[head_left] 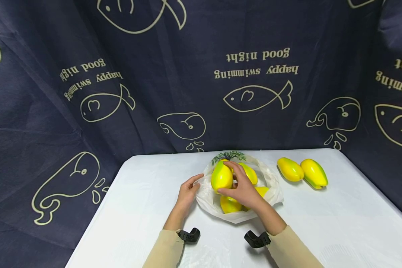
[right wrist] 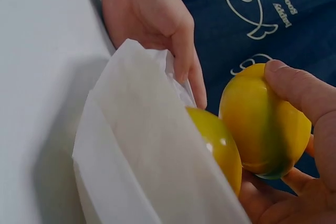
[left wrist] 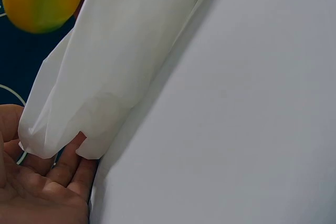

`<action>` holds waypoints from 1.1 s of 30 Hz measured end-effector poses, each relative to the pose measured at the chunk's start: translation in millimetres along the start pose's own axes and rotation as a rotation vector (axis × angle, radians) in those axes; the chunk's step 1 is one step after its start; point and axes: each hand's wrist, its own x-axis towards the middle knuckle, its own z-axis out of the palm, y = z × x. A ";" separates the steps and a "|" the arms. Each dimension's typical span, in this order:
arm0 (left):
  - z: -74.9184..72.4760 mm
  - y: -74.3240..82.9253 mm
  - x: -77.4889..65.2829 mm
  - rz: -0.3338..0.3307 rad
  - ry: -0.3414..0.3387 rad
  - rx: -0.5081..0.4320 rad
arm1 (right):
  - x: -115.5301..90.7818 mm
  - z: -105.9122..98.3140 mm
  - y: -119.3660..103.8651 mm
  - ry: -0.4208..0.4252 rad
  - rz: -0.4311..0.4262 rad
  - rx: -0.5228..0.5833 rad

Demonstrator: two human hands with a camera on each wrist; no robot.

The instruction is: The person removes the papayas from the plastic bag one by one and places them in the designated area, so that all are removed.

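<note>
My right hand (head_left: 242, 188) grips a glossy yellow papaya (head_left: 222, 178) with a green streak, thumb and fingers spread around it. It is held over the mouth of a white plastic bag (head_left: 207, 197) with a tree print. Several more yellow papayas (head_left: 248, 173) lie inside the bag. In the right wrist view, the gripped papaya (right wrist: 262, 124) is beside another one (right wrist: 218, 140) at the bag's rim. My left hand (head_left: 187, 191) holds the bag's left edge. The left wrist view shows the thin plastic (left wrist: 105, 66) between its thumb and fingers.
Two yellow-green papayas (head_left: 301, 173) lie side by side on the white table (head_left: 338, 219), right of the bag. A dark blue curtain (head_left: 201, 74) with fish and whale drawings hangs behind and beside the table. Each wrist wears a black band (head_left: 189, 235).
</note>
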 end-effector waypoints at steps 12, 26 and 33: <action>0.8 -7.2 1.4 0.022 0.015 0.002 | -15.1 -24.4 2.3 0.028 0.040 0.118; 1.3 -5.4 0.2 0.015 0.023 -0.003 | -26.0 -42.3 17.6 0.102 -0.003 0.164; 0.9 -5.9 0.5 0.016 0.022 0.002 | -31.1 -56.5 19.2 0.131 -0.016 0.241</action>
